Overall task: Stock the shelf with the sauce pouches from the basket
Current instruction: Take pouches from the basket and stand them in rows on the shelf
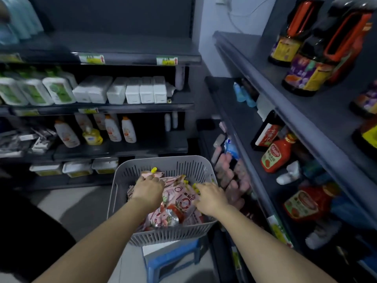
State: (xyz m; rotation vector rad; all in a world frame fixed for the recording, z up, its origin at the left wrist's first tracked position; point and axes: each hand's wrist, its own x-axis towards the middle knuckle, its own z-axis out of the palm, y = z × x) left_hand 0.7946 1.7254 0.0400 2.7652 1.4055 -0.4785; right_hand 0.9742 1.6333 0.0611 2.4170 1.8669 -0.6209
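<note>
Both our forearms reach down into the basket: left hand and right hand lie on the pouches, whether clasping one we cannot tell. Nearer the right hand, the shelf stands alongside, ketchup bottles crowding it.

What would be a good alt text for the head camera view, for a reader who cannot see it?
Both bare hands, left hand and right hand, reach into a grey slotted plastic basket full of pink sauce pouches with yellow caps. The basket rests on a blue plastic stool, between dark shelves; red ketchup bottles stand on the right shelf.
</note>
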